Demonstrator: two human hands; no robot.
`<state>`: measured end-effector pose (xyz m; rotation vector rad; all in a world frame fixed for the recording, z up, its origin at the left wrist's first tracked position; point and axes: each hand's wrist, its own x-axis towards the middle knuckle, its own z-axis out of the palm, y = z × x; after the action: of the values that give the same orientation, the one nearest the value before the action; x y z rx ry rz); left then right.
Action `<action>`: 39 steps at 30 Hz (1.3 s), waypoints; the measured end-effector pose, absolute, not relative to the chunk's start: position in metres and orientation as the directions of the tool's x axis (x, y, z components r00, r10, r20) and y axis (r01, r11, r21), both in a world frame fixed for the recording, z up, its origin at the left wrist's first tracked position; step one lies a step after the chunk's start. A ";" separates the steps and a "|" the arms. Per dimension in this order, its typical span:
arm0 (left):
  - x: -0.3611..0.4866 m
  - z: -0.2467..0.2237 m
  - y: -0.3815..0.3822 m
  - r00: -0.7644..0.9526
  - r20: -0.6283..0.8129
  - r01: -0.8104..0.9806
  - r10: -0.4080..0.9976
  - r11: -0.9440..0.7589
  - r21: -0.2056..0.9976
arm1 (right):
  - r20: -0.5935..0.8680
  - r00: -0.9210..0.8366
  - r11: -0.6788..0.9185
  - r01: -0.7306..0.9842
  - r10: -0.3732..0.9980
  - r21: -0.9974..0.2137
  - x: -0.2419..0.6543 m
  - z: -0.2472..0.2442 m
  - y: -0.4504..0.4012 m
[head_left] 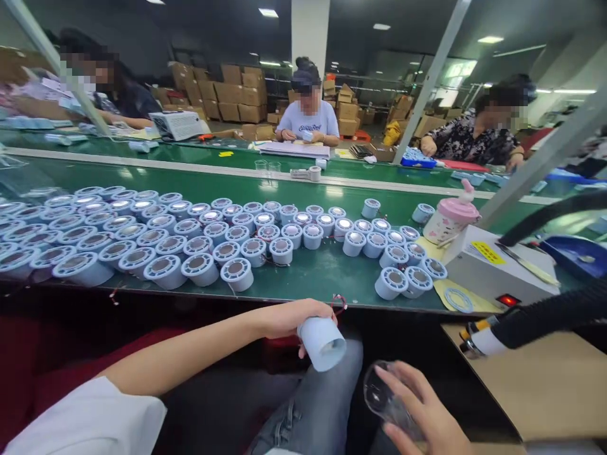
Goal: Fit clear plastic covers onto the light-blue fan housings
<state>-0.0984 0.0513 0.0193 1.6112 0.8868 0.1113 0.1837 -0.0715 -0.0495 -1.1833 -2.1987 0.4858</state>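
Note:
Over my lap, my left hand [301,317] is wrapped round a light-blue cylindrical housing [318,341], its open end tilted down towards the right. Thin red and dark wires [339,304] stick out behind that housing. To the lower right, my right hand [424,407] grips a clear plastic cup [378,393], slightly blurred, with its round mouth facing left. The two pieces are apart. Several similar blue housings [237,274] stand in rows on the green bench [303,284] beyond my hands, most showing round metallic centres within slotted rings.
A grey box [497,265] with a lit red switch sits at the right, beside a pink lidded cup [448,221]. A black hose [545,316] reaches in over cardboard [545,385]. Slanted metal posts rise from the bench. Across it, a person [308,120] works between two others.

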 end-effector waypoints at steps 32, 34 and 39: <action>-0.038 -0.021 0.020 0.891 0.096 0.109 0.443 -0.414 0.904 | -0.184 0.081 -0.191 0.081 0.980 -0.978 0.165 -0.008 -0.067; -0.036 -0.019 0.017 0.885 0.027 0.137 0.464 -0.315 0.939 | -0.213 0.082 -0.213 -0.003 0.974 -0.977 0.168 -0.010 -0.067; -0.033 -0.021 0.009 0.832 -0.107 0.058 0.545 0.105 0.993 | -0.037 -0.050 -0.029 0.146 0.998 -0.989 0.175 -0.012 -0.075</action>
<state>-0.0333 0.0091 -0.0213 1.4363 0.5186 0.3831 0.1750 -0.0752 -0.0117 -1.3159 -1.3401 1.2005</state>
